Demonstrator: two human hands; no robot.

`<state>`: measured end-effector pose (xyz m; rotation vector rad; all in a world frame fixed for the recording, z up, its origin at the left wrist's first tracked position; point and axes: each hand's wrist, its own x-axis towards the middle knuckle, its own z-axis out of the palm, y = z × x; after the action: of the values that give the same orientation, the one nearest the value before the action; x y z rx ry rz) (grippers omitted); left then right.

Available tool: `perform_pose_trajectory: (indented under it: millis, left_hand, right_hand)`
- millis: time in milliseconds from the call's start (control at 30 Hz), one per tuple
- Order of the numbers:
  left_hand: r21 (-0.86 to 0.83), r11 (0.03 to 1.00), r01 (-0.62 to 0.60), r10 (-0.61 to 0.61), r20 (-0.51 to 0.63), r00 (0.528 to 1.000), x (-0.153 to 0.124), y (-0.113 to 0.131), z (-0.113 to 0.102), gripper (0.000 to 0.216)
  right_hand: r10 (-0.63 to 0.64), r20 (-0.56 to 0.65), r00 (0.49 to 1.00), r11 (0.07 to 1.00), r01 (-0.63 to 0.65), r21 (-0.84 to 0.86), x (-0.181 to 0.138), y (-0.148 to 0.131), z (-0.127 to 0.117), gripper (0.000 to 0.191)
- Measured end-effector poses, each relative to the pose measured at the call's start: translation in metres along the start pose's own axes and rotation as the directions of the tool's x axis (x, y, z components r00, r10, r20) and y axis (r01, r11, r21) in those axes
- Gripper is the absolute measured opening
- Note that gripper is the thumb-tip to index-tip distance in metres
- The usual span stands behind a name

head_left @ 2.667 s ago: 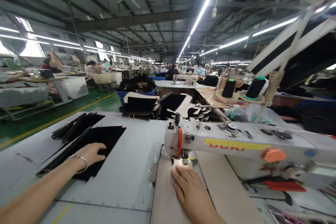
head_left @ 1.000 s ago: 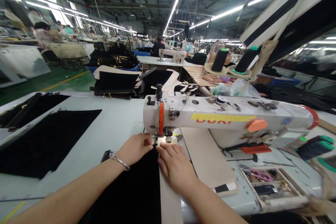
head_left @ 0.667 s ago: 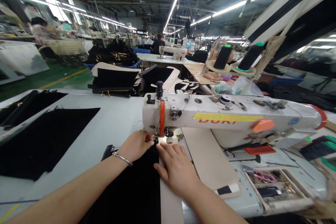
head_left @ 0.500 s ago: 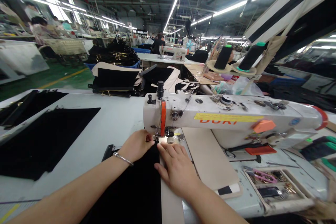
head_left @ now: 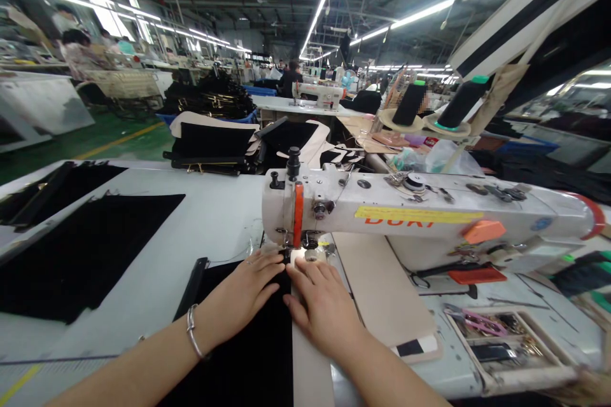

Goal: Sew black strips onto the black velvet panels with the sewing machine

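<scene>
A white sewing machine (head_left: 410, 213) stands across the table in front of me. My left hand (head_left: 241, 296) lies flat, fingers stretched, on a black fabric piece (head_left: 248, 356) just before the needle area (head_left: 298, 251). My right hand (head_left: 322, 308) rests flat beside it on a beige strip (head_left: 310, 375) that runs along the black piece's right edge. Both sets of fingertips sit close to the lit presser foot. A silver bracelet (head_left: 191, 338) circles my left wrist.
Black fabric pieces (head_left: 81, 248) lie spread at the table's left. A beige panel (head_left: 377, 286) lies right of the needle. A tray of small tools (head_left: 501, 337) sits at the right front. Thread cones (head_left: 458, 105) stand behind the machine. Other workers and sewing stations fill the hall beyond.
My left hand left the black pieces at the left and brought one to the needle. It then went from pinching the edge to lying flat, wrist swung down.
</scene>
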<state>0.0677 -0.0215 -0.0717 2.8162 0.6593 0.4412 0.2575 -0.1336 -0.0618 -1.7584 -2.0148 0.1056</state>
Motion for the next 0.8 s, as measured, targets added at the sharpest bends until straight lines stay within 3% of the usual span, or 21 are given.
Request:
perform_pose_trajectory:
  millis: [367,467,533,600,667,733,800]
  left_hand:
    - [-0.020,1.000,0.006,-0.006,0.008,1.000,0.007,-0.004,-0.004,0.034]
    - [-0.005,0.999,-0.032,0.032,0.083,0.996,-0.014,0.011,-0.016,0.041]
    - [-0.025,0.989,-0.147,0.149,0.156,0.976,-0.040,0.027,-0.024,0.053]
    - [-0.049,0.945,-0.322,0.326,0.184,0.927,-0.070,0.044,-0.028,0.066]
    - [-0.017,0.892,-0.451,0.447,0.165,0.879,-0.094,0.056,-0.028,0.063]
    - [0.036,0.869,-0.493,0.482,0.156,0.862,-0.108,0.064,-0.025,0.055]
    - [0.068,0.869,-0.490,0.473,0.180,0.863,-0.113,0.069,-0.022,0.053]
  right_hand:
    - [0.016,0.003,1.000,1.000,-0.016,-0.002,0.001,-0.002,-0.005,0.047]
    - [0.005,0.027,1.000,1.000,-0.005,0.019,-0.020,-0.013,-0.010,0.044]
    - [-0.041,0.019,0.999,0.997,0.040,0.063,-0.044,-0.023,-0.009,0.040]
    - [-0.134,-0.092,0.987,0.986,0.141,0.083,-0.071,-0.032,-0.003,0.037]
    - [-0.218,-0.267,0.939,0.972,0.234,0.030,-0.094,-0.040,0.004,0.035]
    - [-0.262,-0.379,0.887,0.963,0.266,-0.044,-0.108,-0.045,0.010,0.035]
    - [-0.275,-0.404,0.872,0.961,0.262,-0.089,-0.116,-0.047,0.011,0.035]
